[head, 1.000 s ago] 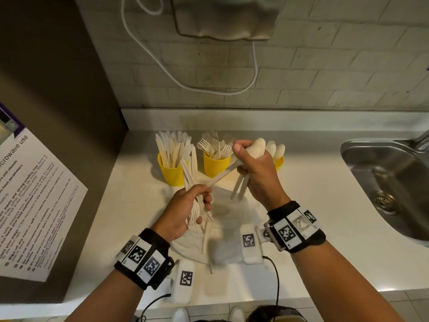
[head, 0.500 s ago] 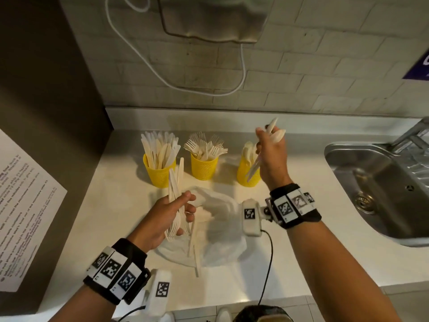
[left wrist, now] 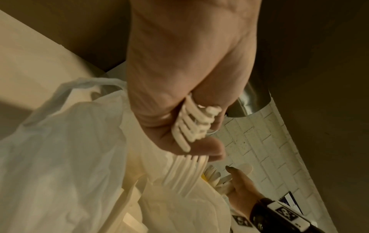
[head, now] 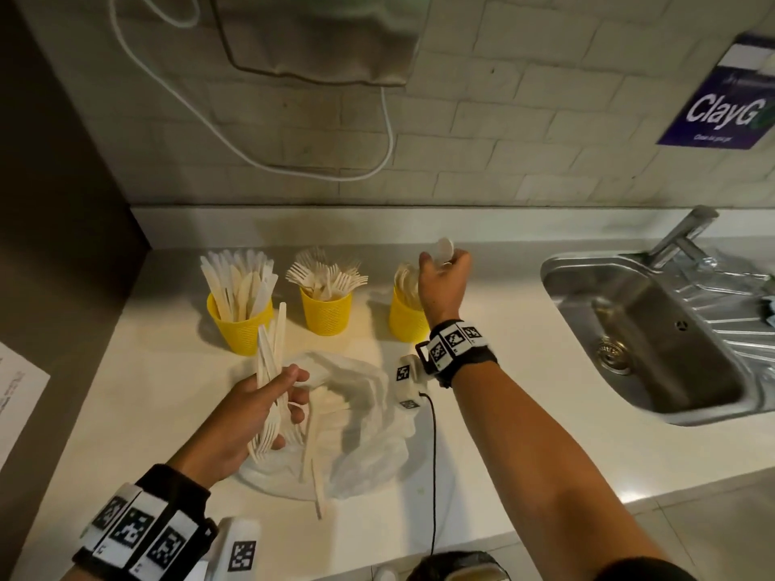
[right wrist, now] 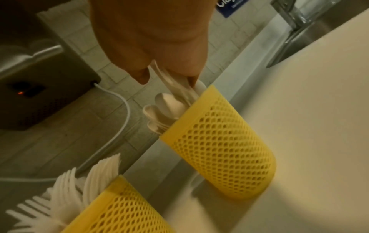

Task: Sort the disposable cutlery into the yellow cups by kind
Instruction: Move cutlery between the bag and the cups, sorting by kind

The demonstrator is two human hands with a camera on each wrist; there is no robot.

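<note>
Pinching spoons over the right cup, right hand; left hand clutches forks beside bag.

Downward head view, close wrist views

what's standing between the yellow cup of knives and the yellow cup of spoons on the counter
A third yellow mesh cup, filled with white plastic forks, stands between the knife cup and the spoon cup. The head view shows it.
</note>
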